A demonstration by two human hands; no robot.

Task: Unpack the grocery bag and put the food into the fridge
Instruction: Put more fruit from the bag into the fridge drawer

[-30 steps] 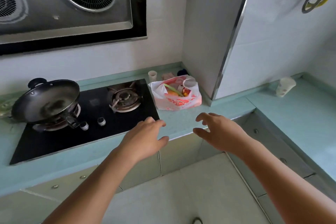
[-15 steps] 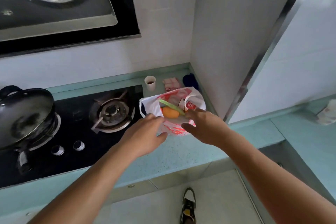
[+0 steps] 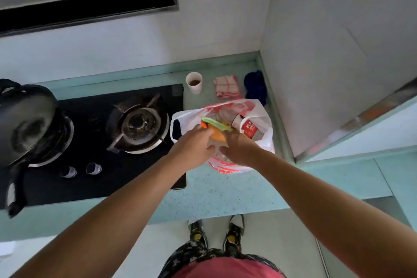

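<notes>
Both hands at bag [image 3: 259, 117] mouth | L [image 3: 194, 144] on orange item [image 3: 218, 136] | R [image 3: 239, 149] grip unclear

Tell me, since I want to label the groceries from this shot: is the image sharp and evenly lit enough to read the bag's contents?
Head view: soft motion blur, so the red label on the bottle is unreadable; wide-angle bending curves the countertop edges; flat daylight without harsh glare; both hands, left hand and right hand, cover the near side of the grocery bag.

A pale green countertop [image 3: 225, 194] carries the grocery bag [image 3: 259, 115], paper cup [image 3: 194, 82], folded cloth [image 3: 226, 87], blue rag [image 3: 256, 86] and hob [image 3: 94, 142]
</notes>
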